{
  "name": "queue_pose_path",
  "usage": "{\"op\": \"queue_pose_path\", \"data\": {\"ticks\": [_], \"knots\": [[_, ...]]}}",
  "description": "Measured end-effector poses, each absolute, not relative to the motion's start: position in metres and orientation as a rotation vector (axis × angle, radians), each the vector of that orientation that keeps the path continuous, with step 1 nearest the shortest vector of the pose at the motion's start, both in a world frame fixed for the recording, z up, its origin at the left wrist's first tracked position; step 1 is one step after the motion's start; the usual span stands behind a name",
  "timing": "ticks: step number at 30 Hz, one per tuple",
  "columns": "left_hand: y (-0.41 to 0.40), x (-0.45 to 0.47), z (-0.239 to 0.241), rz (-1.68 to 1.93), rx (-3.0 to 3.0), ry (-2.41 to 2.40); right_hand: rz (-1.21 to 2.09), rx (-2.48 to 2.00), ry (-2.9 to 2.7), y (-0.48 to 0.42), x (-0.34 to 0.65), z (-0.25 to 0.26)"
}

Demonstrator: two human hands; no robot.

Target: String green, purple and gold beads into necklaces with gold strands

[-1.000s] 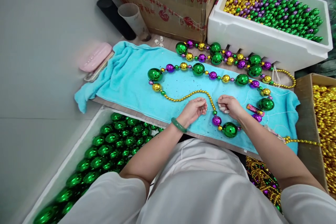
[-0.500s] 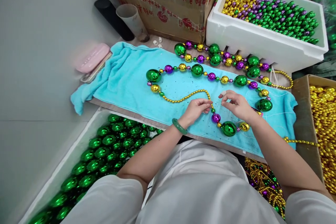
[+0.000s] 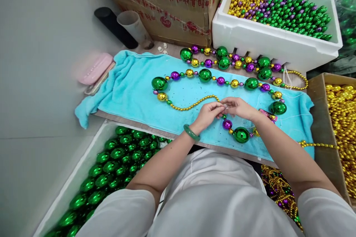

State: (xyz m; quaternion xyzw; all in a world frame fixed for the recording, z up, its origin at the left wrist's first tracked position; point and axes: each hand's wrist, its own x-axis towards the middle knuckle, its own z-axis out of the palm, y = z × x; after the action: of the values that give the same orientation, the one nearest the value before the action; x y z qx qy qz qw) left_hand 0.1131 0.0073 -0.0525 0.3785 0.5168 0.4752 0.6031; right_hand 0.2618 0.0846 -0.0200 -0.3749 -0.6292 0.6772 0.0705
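Note:
A bead necklace (image 3: 205, 75) of large green, purple and gold beads lies in a loop on the turquoise towel (image 3: 133, 81). Its strand of small gold beads runs up to my left hand (image 3: 208, 115), which wears a green bangle (image 3: 191, 132) and pinches the necklace. My right hand (image 3: 239, 108) is closed, its fingertips meeting those of the left hand. Something small and pale shows between the fingertips, too small to make out. Thin white string lies on the towel to the right.
A second bead necklace (image 3: 223, 63) lies behind the towel, by a white foam box (image 3: 267, 37) of small beads. Cardboard boxes (image 3: 155, 7) hold purple beads and, at right, gold strands. A foam bin (image 3: 69, 176) of green beads stands at front left. A pink case (image 3: 96, 68) is at left.
My right hand has moved left and its fingertips now meet those of my left hand at the necklace. The left hand stays in place; the view has shifted slightly.

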Motion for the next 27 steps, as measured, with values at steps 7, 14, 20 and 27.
{"op": "queue_pose_path", "data": {"ticks": [7, 14, 20, 27], "knots": [[0.006, 0.115, -0.05, 1.141, 0.7, 1.253, 1.343, -1.261, -2.14, 0.067, 0.262, -0.037], [0.005, 0.116, -0.047, 1.141, 0.596, 1.23, 0.664, -1.009, -2.447, 0.053, 0.264, -0.046], [0.006, 0.117, -0.049, 1.125, 0.405, 1.144, 0.246, -0.855, -2.748, 0.052, 0.264, -0.04], [0.006, 0.111, -0.05, 1.115, 0.385, 1.117, 0.342, -0.837, -2.837, 0.055, 0.263, -0.034]]}}
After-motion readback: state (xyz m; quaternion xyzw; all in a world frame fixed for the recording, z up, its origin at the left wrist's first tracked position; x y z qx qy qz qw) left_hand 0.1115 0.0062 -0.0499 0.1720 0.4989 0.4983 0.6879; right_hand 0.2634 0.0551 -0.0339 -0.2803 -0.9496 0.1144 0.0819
